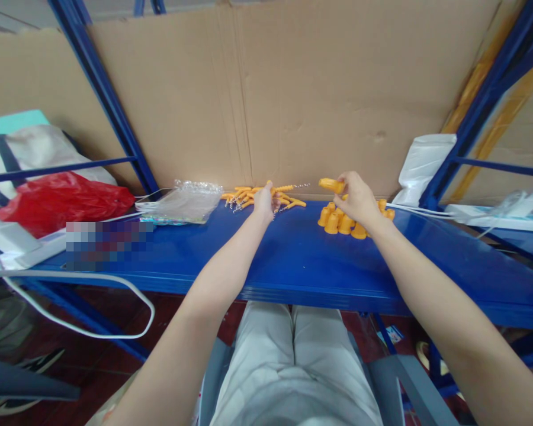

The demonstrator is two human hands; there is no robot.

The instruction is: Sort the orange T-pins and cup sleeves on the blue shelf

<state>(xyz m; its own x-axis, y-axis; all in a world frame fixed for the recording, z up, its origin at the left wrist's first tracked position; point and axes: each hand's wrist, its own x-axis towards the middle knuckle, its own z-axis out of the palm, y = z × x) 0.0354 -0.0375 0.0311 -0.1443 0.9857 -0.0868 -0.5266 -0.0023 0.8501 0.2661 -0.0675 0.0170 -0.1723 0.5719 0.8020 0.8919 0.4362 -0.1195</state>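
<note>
My left hand [263, 202] is closed at a pile of orange pieces [243, 196] with thin twisted metal ends, which look like corkscrews. One orange corkscrew-like piece [285, 189] sticks out from its fingers, with the metal spiral pointing right; the grip itself is partly hidden. My right hand [356, 198] pinches an orange cup-shaped piece [331, 185], tilted on its side above the shelf. Below and behind that hand stands a group of similar orange cup-shaped pieces [332, 223], partly covered by the hand and wrist.
The blue shelf top [293, 260] runs across in front of a cardboard wall [320, 89]. Clear plastic bags [189, 202] lie to the left, near a red plastic bag [66, 201]. A white packet [424, 168] leans at the right post, and a white cable [148, 307] loops over the left edge.
</note>
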